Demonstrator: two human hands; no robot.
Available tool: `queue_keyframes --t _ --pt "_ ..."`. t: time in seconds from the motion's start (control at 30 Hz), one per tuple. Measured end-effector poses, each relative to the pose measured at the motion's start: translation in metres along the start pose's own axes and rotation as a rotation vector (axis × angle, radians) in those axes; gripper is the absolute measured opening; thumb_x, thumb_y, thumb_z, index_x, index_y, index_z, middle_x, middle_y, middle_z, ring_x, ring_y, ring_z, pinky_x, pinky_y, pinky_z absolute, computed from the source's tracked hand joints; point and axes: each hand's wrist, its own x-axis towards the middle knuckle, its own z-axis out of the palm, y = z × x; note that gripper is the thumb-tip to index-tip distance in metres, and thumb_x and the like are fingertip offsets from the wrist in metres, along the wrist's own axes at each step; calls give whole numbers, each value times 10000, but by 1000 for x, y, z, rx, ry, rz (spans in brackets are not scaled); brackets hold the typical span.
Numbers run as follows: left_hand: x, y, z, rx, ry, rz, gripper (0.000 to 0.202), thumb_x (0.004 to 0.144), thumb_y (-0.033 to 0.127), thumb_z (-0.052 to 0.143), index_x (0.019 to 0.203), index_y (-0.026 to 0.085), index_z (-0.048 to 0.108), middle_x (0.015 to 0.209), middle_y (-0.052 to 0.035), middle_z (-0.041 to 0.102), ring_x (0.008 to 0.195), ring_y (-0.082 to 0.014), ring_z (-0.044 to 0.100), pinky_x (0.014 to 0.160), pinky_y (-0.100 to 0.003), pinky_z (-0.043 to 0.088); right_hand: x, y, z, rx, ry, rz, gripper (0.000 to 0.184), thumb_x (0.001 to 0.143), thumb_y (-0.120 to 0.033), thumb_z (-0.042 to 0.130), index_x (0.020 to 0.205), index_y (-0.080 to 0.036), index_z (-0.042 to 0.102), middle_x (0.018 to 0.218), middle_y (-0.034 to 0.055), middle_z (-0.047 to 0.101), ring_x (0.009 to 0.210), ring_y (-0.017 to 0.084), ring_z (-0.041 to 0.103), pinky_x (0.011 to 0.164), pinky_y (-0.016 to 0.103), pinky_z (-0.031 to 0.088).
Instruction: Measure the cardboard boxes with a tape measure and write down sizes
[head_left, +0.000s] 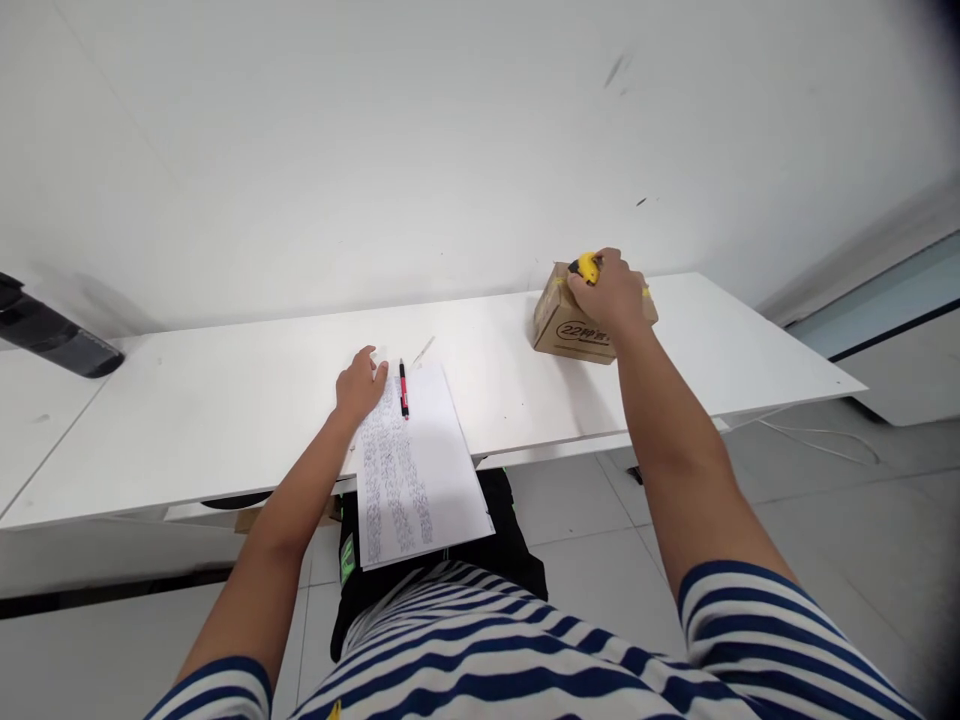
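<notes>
My right hand (616, 292) is closed around a small yellow-and-black tape measure (588, 267), held at the top of a cardboard box (574, 335). The box stands on the desk against the wall, with dark printing on its front; my hand and wrist hide part of its top and right side. My left hand (361, 384) lies on the desk at the upper left edge of a handwritten sheet of paper (450, 470), thumb apart from the fingers. Just right of that hand, a red-and-black pen (403, 388) rests on the paper.
The white desk (210, 400) runs along a white wall. At the far left lies a dark cylindrical object (60, 335). A thin strip (424, 349) sits beyond the paper, whose near end overhangs the desk's front edge. A cable (817, 432) is on the floor at right.
</notes>
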Motion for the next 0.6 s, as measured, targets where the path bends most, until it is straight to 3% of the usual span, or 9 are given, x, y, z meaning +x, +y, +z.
queue_keyframes --t 0.17,0.3,0.4,0.5,0.6 --pt "6 -1 4 15 0 36 567 1022 458 417 1524 202 476 1348 -137 694 1119 -306 714 1005 -478 526 -29 -17 -23 30 -96 -52 560 877 -509 621 1353 -235 513 1274 205 676 1132 380 621 992 583 513" --pt "4 18 -9 17 250 153 510 978 418 527 1428 180 564 1576 -194 533 1430 -354 540 1181 -541 402 -64 -38 -24 79 -136 -159 558 857 -517 618 1337 -245 535 1286 189 677 1138 383 627 993 599 530" --pt "-20 52 -36 -116 353 222 461 967 428 577 1365 198 604 1514 -174 587 1350 -325 592 1202 -547 376 -93 -50 -16 150 -164 -262 645 866 -533 591 1429 -247 465 1362 186 633 1176 381 631 1011 625 538" --pt "-60 90 -65 -416 136 250 399 1023 538 499 1231 240 663 1300 -101 714 1069 -229 685 1031 -434 522 -112 -56 -11 315 -113 -389 831 895 -576 539 1597 -262 225 1404 180 569 1221 364 625 1040 643 542" --pt "-91 123 -84 -617 -209 285 509 1022 672 444 1152 249 695 1144 -66 750 919 -181 679 854 -351 560 -123 -70 -17 475 29 -495 899 943 -622 469 1664 -361 -1 1476 164 485 1306 354 587 1050 630 557"
